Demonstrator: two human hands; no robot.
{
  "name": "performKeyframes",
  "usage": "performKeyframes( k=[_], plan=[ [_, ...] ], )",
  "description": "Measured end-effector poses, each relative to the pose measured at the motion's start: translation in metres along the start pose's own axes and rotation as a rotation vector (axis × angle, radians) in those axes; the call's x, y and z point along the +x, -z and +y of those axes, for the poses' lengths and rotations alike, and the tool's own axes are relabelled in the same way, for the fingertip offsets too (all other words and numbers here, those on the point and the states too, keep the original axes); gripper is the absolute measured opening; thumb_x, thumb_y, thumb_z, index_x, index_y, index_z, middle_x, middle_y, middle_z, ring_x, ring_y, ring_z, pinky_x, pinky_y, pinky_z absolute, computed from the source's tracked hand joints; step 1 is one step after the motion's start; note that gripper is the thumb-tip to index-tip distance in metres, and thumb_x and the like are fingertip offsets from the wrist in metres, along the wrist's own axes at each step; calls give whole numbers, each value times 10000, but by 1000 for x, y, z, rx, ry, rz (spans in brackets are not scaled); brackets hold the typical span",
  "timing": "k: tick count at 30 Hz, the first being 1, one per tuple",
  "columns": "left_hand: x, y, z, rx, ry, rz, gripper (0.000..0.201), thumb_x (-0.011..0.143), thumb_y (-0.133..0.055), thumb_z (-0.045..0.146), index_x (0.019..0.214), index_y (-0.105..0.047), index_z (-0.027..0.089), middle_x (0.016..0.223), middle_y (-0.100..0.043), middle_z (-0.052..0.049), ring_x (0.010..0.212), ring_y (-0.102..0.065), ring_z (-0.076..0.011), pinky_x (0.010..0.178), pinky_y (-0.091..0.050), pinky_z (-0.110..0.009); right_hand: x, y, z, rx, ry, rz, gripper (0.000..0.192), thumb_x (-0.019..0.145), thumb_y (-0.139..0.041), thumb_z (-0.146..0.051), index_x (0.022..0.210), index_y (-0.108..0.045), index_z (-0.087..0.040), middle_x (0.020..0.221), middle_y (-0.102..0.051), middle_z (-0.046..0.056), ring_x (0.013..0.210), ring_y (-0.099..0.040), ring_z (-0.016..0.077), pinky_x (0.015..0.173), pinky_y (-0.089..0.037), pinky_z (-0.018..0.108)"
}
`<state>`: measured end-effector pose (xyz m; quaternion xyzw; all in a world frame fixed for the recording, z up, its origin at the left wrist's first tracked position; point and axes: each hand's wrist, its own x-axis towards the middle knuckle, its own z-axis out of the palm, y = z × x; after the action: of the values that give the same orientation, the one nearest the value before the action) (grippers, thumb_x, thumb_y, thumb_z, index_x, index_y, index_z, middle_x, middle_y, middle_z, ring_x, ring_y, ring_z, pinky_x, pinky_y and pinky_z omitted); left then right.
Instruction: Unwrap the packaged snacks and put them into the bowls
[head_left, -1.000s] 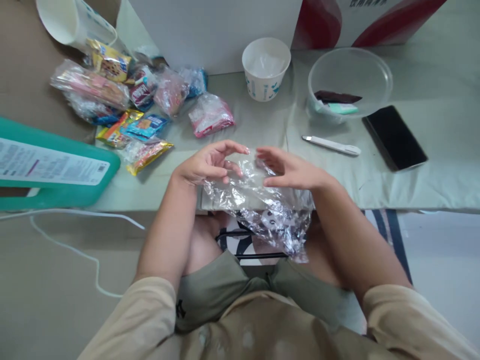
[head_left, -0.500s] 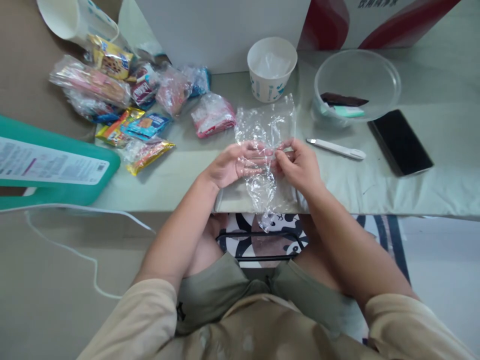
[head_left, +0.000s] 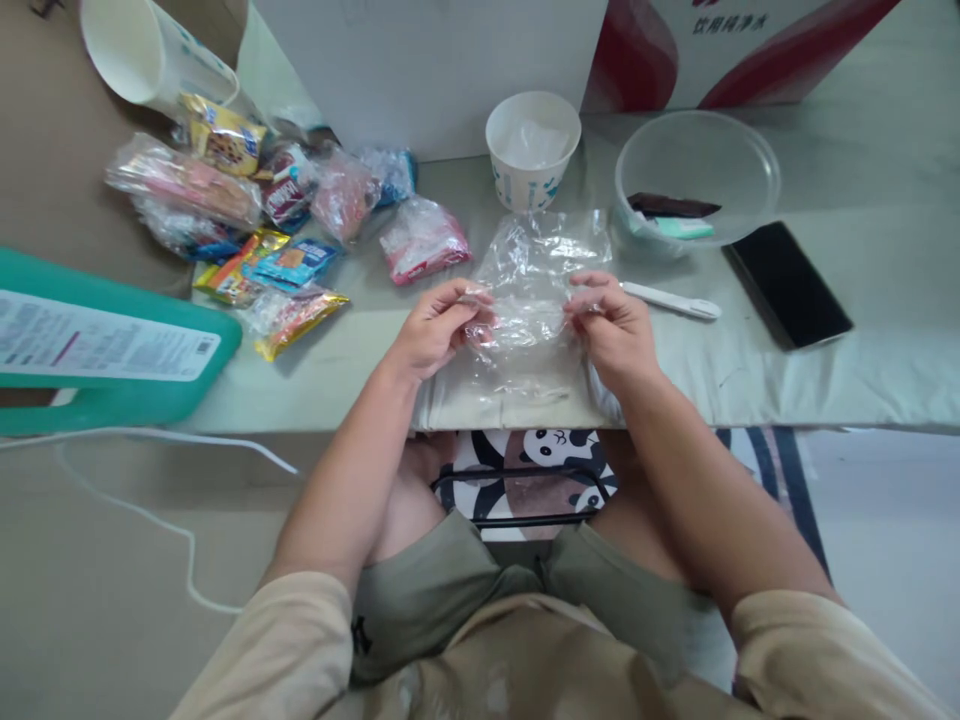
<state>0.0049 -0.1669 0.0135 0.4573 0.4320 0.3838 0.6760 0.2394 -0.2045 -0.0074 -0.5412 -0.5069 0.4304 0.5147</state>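
Note:
A clear, crinkled plastic bag (head_left: 529, 330) is stretched between my two hands over the table's front part. My left hand (head_left: 442, 325) pinches its left side, and my right hand (head_left: 611, 325) pinches the right side. Just beyond my right fingers lies a white utility knife (head_left: 675, 300), its tip end hidden behind them. A pink wrapped snack pack (head_left: 424, 240) rests beyond my left hand. Behind the bag stands a paper cup (head_left: 529, 185) with some clear plastic inside.
Several wrapped snacks (head_left: 225, 200) are heaped at the left, by a tipped paper cup (head_left: 124, 55) and a green jug (head_left: 127, 400). A clear round bowl (head_left: 750, 150) holding dark and mint-green packets stands at the right, beside a phone (head_left: 791, 285). Boxes (head_left: 442, 75) line the back.
My hands have moved apart, spreading the plastic bag wider between them. The bag's lower end, which hung past the table edge, has come up over the table.

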Motion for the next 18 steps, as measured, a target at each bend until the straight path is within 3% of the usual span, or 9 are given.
performKeyframes(
  k=[3, 5, 8, 10, 13, 15, 18],
  plan=[
    [1, 4, 1, 3, -42, -68, 101, 706, -709, 268, 716, -728, 170, 751, -730, -39, 667, -687, -159, 654, -589, -301, 2, 4, 4, 3, 29, 16, 98, 743, -602, -267, 660, -613, -217, 1220, -605, 74, 1129, -612, 256, 728, -529, 350],
    [3, 6, 1, 56, -95, -107, 223, 767, -665, 341, 657, -739, 161, 776, -741, -79, 741, -697, -187, 700, -584, -314, 4, 7, 4, -5, -5, 8, 102, 740, -581, -287, 678, -607, -211, 1328, -560, 74, 1160, -603, 264, 771, -543, 372],
    [4, 8, -1, 267, -222, -12, 420, 894, -577, 455, 614, -740, 187, 796, -747, -92, 826, -699, -202, 759, -564, -317, 7, 8, 3, 43, -87, -39, 209, 801, -525, -401, 739, -579, -209, 1510, -426, 58, 1192, -610, 259, 803, -561, 377],
    [4, 9, -2, 451, -318, 76, 375, 885, -626, 434, 613, -744, 205, 812, -748, -77, 818, -693, -192, 789, -551, -321, 9, 6, 4, 97, -117, -32, 274, 845, -505, -487, 803, -545, -220, 1537, -391, 53, 1232, -610, 246, 855, -566, 367],
    [3, 8, -1, 596, -446, 111, 163, 794, -730, 307, 659, -760, 221, 886, -753, -64, 831, -692, -190, 849, -545, -346, 11, 0, 9, 162, -110, 21, 336, 845, -583, -558, 1028, -500, -289, 1501, -402, 59, 1253, -623, 225, 910, -565, 366],
    [1, 8, -1, 587, -474, 90, 42, 736, -759, 242, 698, -755, 225, 950, -748, -65, 900, -694, -203, 894, -548, -366, 12, -2, 12, 153, -94, 17, 519, 806, -674, -581, 1201, -431, -348, 1453, -433, 73, 1243, -636, 227, 913, -569, 376],
    [-2, 6, -2, 404, -419, 51, 170, 668, -813, 240, 784, -690, 223, 1016, -717, -58, 992, -686, -208, 896, -561, -358, 10, -4, 12, 105, -117, -40, 770, 723, -799, -561, 1326, -365, -358, 1285, -570, 75, 1085, -681, 226, 866, -576, 387]
  ],
)
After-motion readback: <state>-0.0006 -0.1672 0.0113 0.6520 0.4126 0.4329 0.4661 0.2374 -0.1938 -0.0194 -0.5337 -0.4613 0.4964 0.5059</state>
